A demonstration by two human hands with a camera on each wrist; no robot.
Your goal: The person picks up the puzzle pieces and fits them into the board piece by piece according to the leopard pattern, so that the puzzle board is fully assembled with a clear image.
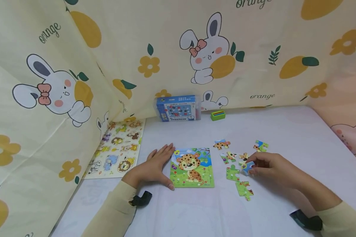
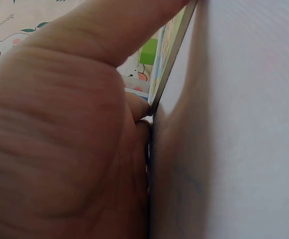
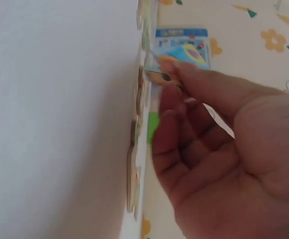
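Note:
A square leopard puzzle board (image 1: 192, 168) lies flat on the white table. My left hand (image 1: 154, 169) rests along its left edge, fingers extended near the upper corner and thumb at the lower one. In the left wrist view the palm and thumb (image 2: 119, 45) stand beside the board's edge (image 2: 172, 57). To the right, my right hand (image 1: 274, 168) pinches a blue jigsaw piece (image 1: 247, 168) between thumb and fingertips. The right wrist view has that piece (image 3: 184, 53) held just off the table. Loose jigsaw pieces (image 1: 232, 172) lie around it, one partly hidden behind the held piece.
Left of the board lies a sheet of animal pictures (image 1: 118, 148). A blue box (image 1: 178, 108) stands at the back against a printed cloth (image 1: 166, 39), with a small green block (image 1: 218, 115) beside it. Another loose piece (image 1: 261, 145) lies beyond the right hand.

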